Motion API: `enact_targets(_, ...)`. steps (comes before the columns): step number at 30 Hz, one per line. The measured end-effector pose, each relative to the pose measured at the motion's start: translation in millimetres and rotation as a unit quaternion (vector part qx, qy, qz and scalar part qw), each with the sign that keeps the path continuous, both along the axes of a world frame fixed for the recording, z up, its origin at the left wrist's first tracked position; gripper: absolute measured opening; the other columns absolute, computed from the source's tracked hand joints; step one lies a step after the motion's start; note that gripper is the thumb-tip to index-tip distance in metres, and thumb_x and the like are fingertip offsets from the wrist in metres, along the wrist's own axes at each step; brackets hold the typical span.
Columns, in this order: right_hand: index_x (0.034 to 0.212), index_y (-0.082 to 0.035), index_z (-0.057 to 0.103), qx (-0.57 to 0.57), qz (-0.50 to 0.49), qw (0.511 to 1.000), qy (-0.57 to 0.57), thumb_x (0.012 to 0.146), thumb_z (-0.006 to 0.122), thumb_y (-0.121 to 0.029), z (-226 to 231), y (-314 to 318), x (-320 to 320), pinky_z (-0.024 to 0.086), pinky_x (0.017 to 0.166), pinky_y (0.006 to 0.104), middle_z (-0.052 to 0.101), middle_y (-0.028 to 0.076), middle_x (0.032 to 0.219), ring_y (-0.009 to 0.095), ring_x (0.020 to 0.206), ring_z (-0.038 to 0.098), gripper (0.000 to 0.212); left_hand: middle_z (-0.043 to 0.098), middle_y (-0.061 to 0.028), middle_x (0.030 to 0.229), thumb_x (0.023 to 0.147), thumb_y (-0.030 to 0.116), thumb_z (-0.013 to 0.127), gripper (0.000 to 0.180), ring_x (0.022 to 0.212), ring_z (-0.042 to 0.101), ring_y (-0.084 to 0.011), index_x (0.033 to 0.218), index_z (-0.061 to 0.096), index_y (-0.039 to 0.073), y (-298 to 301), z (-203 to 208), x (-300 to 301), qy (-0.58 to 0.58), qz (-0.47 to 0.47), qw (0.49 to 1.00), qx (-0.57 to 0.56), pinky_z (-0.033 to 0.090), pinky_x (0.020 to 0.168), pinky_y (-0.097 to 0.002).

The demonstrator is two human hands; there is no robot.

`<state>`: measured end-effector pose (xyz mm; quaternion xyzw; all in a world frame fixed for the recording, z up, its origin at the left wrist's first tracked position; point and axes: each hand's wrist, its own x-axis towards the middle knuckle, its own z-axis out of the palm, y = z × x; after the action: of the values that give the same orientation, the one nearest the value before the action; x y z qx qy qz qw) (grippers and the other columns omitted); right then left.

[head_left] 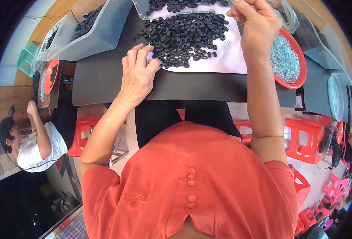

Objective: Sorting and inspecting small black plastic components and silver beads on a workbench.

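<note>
A spread of small black ring-shaped parts point(184, 36) lies on a white sheet point(223, 65) on the dark table. At its left edge my left hand point(139, 73) rests on the table with bent fingers. Its thumb and index finger are apart, with a strip of the sheet showing between them, and the thumb reaches the nearest black parts. My right hand point(259, 28) is raised over the sheet's far right, thumb and fingers pinched together. What they hold is too small to make out. A little heap of small clear or silvery pieces point(227, 45) lies beside the black parts.
Right of the sheet stands a red round tray point(301, 59) full of small shiny silvery pieces. A clear plastic bin point(100, 42) with black parts is at the left. Another person point(40, 145) sits further left. Red stools point(307, 139) stand at the right.
</note>
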<state>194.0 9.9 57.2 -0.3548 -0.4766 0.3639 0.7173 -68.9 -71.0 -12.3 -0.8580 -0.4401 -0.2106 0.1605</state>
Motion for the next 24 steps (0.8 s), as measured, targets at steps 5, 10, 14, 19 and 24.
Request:
enact_targets(5, 0.083, 0.001, 0.066, -0.014, 0.069, 0.997, -0.028, 0.083, 0.069, -0.004, 13, -10, 6, 0.041, 0.057, 0.0202, 0.06, 0.001, 0.068, 0.007, 0.059, 0.053, 0.005, 0.058, -0.0115, 0.112, 0.073, 0.012, 0.075, 0.021, 0.112, 0.052, -0.0342, 0.09, 0.064, 0.007, -2, 5, 4, -0.127, -0.05, 0.991, 0.004, 0.041, 0.086, -0.0447)
enact_targets(10, 0.081, 0.002, 0.066, -0.061, 0.034, 0.987, -0.144, 0.08, 0.068, -0.003, 29, -10, 9, 0.043, 0.055, 0.0232, 0.061, 0.003, 0.067, 0.009, 0.06, 0.055, 0.006, 0.06, -0.0081, 0.106, 0.07, 0.01, 0.075, 0.019, 0.11, 0.052, -0.0331, 0.087, 0.067, 0.007, 43, 25, 72, -0.108, -0.147, 0.982, 0.039, 0.043, 0.086, -0.0446)
enact_targets(14, 0.087, 0.002, 0.067, -0.013, 0.027, 0.967, -0.254, 0.085, 0.064, -0.007, 1, 6, 24, 0.047, 0.061, 0.0275, 0.065, 0.006, 0.072, 0.014, 0.065, 0.059, 0.009, 0.056, -0.0082, 0.118, 0.07, 0.014, 0.075, 0.025, 0.122, 0.042, -0.0322, 0.094, 0.071, 0.006, 70, 23, 112, -0.003, -0.106, 0.993, -0.053, 0.038, 0.091, -0.0474)
enact_targets(19, 0.089, 0.001, 0.068, 0.002, -0.03, 0.925, -0.379, 0.083, 0.069, -0.009, -4, -28, 52, 0.043, 0.062, 0.021, 0.064, 0.001, 0.071, 0.004, 0.068, 0.054, 0.012, 0.055, -0.0092, 0.122, 0.072, 0.014, 0.073, 0.025, 0.125, 0.04, -0.0324, 0.095, 0.072, 0.006, 80, 20, 112, 0.038, -0.084, 0.992, -0.082, 0.037, 0.094, -0.047)
enact_targets(24, 0.082, -0.003, 0.066, -0.027, -0.03, 0.9, -0.433, 0.077, 0.073, -0.014, -22, -40, 71, 0.046, 0.055, 0.0337, 0.062, 0.01, 0.063, 0.021, 0.056, 0.061, 0.014, 0.056, -0.0108, 0.121, 0.072, 0.014, 0.072, 0.021, 0.126, 0.042, -0.0352, 0.091, 0.071, 0.005, 83, 8, 109, 0.023, -0.133, 0.991, -0.021, 0.038, 0.095, -0.0483)
